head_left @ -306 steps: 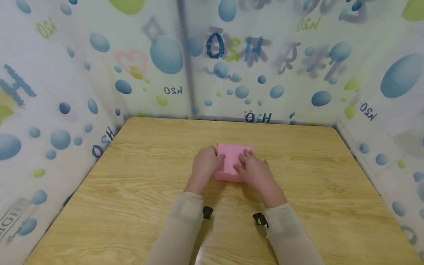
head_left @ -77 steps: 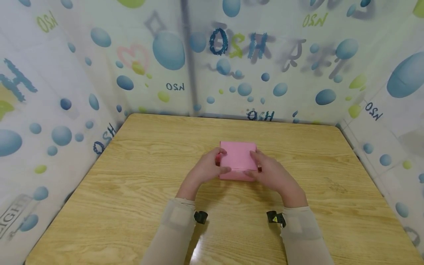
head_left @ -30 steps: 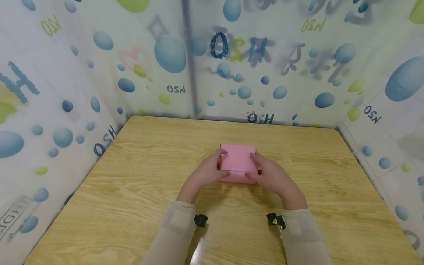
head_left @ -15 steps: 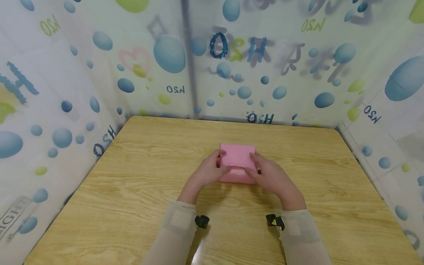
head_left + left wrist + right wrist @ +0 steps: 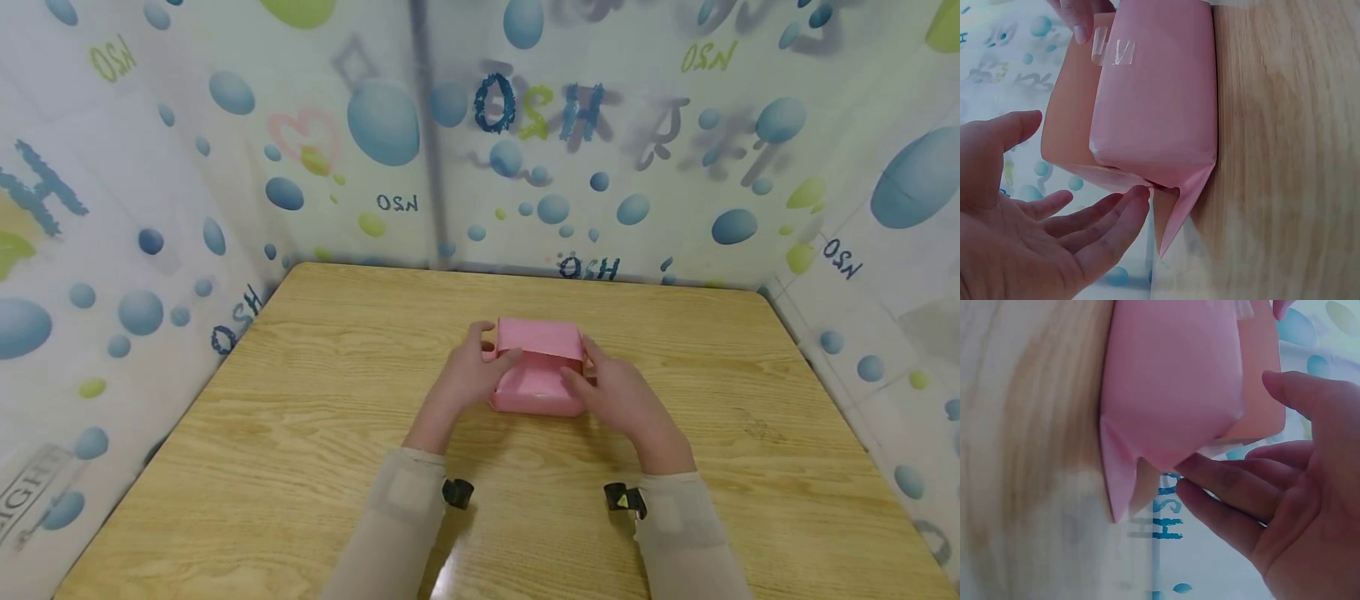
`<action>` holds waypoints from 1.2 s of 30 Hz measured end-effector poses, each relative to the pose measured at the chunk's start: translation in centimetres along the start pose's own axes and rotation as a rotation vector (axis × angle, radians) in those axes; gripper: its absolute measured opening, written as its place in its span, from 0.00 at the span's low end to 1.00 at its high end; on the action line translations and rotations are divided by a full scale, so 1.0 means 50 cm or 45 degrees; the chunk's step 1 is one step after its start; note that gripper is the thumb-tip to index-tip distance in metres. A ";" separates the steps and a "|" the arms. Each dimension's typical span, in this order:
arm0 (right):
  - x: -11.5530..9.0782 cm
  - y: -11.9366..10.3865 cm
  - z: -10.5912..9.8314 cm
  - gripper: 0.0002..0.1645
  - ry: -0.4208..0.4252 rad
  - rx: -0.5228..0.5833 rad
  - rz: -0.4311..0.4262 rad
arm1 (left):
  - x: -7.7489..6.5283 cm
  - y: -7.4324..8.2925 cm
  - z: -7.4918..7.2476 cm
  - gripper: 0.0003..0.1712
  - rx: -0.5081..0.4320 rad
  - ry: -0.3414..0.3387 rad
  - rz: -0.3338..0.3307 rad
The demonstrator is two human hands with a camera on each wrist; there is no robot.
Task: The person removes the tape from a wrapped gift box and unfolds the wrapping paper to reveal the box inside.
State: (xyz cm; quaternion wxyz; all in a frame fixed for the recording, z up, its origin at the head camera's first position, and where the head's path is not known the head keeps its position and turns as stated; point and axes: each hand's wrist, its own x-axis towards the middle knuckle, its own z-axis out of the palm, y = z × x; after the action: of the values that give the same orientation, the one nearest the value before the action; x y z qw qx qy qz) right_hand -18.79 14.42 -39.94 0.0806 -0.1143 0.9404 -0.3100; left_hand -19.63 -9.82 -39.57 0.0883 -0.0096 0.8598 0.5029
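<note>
A box wrapped in pink paper (image 5: 536,396) sits on the table, its ends not flat: a pointed paper fold (image 5: 1182,219) sticks out at the left end and another pointed fold (image 5: 1119,494) at the right. The top paper flap (image 5: 538,335) stands lifted at its front edge. My left hand (image 5: 1041,231) touches the paper at the left end with its fingertips, thumb apart from the box. At the right end, my right hand (image 5: 1285,481) touches the paper with its fingertips, its thumb also apart. Clear tape (image 5: 1124,52) shows on the paper.
The wooden table (image 5: 315,358) spreads around the box. Patterned curtains (image 5: 637,150) with blue drops hang behind it and at both sides. A small black camera (image 5: 457,493) is worn on the left wrist, and another black camera (image 5: 624,498) on the right.
The top flap lay flat with both hands gripping the box's sides; its front edge has since risen. My left hand has shifted up and loosened, and the thumbs have come off the top.
</note>
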 end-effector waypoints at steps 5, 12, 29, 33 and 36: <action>0.005 -0.006 -0.012 0.47 -0.008 -0.019 -0.041 | 0.013 0.009 -0.008 0.45 0.064 0.022 -0.019; 0.015 -0.029 -0.028 0.46 -0.035 -0.003 -0.074 | 0.023 0.026 -0.012 0.40 0.051 0.056 0.008; 0.043 -0.073 -0.034 0.32 0.069 -0.213 -0.410 | 0.068 0.060 -0.017 0.37 -0.034 0.071 0.117; 0.049 -0.083 -0.025 0.28 0.062 -0.204 -0.463 | 0.075 0.062 -0.015 0.35 -0.005 0.054 0.158; 0.058 -0.085 -0.023 0.25 0.039 -0.225 -0.419 | 0.077 0.061 -0.013 0.33 0.032 0.035 0.197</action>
State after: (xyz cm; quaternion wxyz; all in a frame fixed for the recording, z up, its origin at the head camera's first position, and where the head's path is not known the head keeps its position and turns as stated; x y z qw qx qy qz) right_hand -21.13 10.97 -36.70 0.0042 -0.2687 0.9336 -0.2371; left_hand -23.84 -8.59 -37.24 0.0376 0.0510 0.8653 0.4973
